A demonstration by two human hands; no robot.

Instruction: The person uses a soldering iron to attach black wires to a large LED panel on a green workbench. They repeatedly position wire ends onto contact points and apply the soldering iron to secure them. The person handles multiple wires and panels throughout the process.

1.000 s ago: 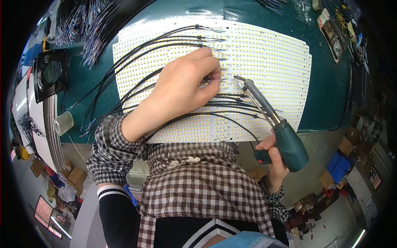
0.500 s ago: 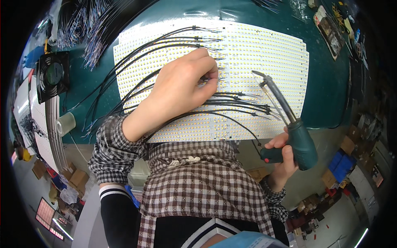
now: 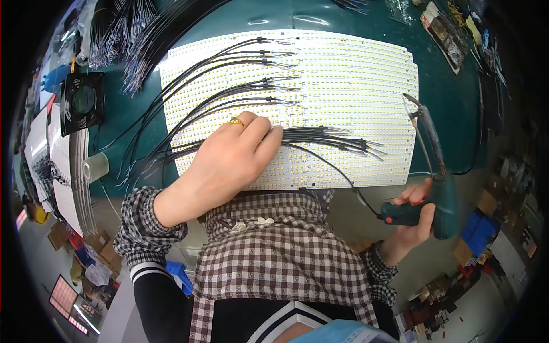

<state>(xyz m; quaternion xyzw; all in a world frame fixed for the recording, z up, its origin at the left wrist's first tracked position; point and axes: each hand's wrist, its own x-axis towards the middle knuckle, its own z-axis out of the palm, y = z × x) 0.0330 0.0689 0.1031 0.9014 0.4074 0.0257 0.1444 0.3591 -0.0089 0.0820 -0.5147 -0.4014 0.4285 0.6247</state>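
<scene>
A large white panel of LED strip boards [image 3: 354, 74], dotted with yellow chips, lies before me. Several black cables [image 3: 211, 60] with bare thin wire ends run across its left half, their tips near the middle seam. Lower down, my left hand [image 3: 234, 151] has its fingers curled round a bundle of black cables [image 3: 326, 137]; the fingertips are partly hidden. My right hand [image 3: 413, 223] grips a green soldering gun [image 3: 443, 206] at the panel's right edge. Its tip points up and left, apart from the cables.
The panel rests on a green table [image 3: 263, 17]. At left stand a black fan [image 3: 83, 103], a whitish roll [image 3: 95, 167] and stacked white boards [image 3: 71, 171]. More cable bundles [image 3: 137, 57] lie far left. A dirty tray [image 3: 445, 37] sits far right. The soldering gun's cord [image 3: 337, 176] crosses the panel.
My left hand has come down from the panel's middle to the lower cable bundle, uncovering cables there. The soldering gun in my right hand has moved right, away from the middle.
</scene>
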